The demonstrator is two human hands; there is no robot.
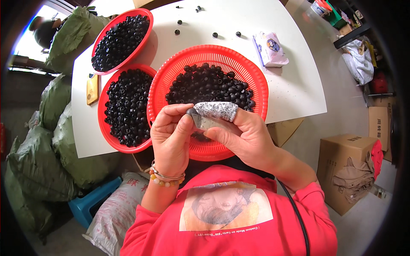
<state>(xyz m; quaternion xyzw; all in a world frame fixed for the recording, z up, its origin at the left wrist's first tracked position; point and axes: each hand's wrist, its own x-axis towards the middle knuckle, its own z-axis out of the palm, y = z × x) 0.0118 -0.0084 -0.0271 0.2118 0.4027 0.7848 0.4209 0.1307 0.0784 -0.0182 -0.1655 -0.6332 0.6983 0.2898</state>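
Above the near side of a red slotted plastic basket [260, 91], my two hands meet. My left hand [171, 134] pinches a small round black piece [191, 112] between thumb and fingertips. A grey speckled knit cover [217, 110] wraps the fingers of my right hand [252, 134]. Its thumb presses toward those fingers, close against the black piece; a greyish flat thing shows between them, too unclear to name. Many black pieces [205, 85], some with a hole, fill the basket beneath. A beaded bracelet and a metal bangle circle my left wrist.
Two red basins, one far left [147, 40] and one nearer [102, 111], hold more black pieces. The white table [294, 94] also bears a tissue pack [271, 50], a yellow object [92, 89] and several loose pieces. Green sacks [38, 166], a blue stool [92, 200] and cartons [341, 170] stand around.
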